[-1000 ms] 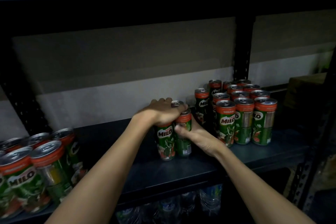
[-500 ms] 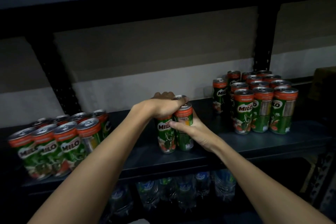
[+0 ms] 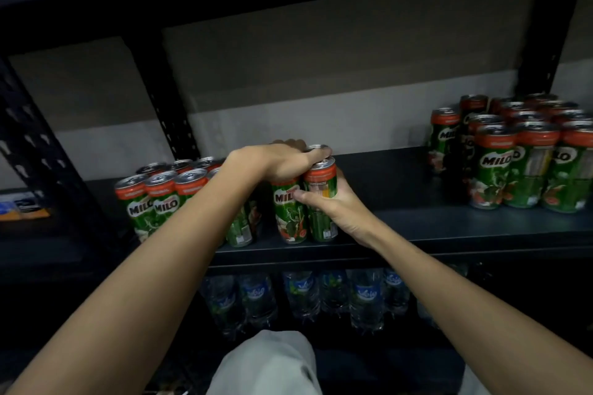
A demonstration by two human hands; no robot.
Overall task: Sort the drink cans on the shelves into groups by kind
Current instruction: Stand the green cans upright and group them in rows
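1. Left hand (image 3: 282,162): palm down over the tops of a small cluster of Milo cans (image 3: 303,202) at mid-shelf, fingers curled over the rims, gripping from above.
2. Right hand (image 3: 333,202): wrapped round the right side of the same cluster, thumb pressed across the front of the right-hand can, fingers hidden behind it.
3. Cluster: two cans plainly seen side by side and touching, upright on the dark shelf (image 3: 401,228) near its front edge; a third lid visible behind, under the left fingers.
4. Just left of the cluster, partly hidden by the left forearm: a left group of Milo cans (image 3: 160,199), upright in rows, close to the held cans.
5. Well apart at the far right of the same shelf: a right group of Milo cans (image 3: 519,157), upright, packed several rows deep.
6. Behind the left group: a perforated black upright post (image 3: 167,106) against a grey wall.
7. On the shelf below: water bottles (image 3: 301,295) with blue labels, standing in a row, dim and blurred.
8. At the bottom edge: pale trousers (image 3: 266,362), between the two forearms.
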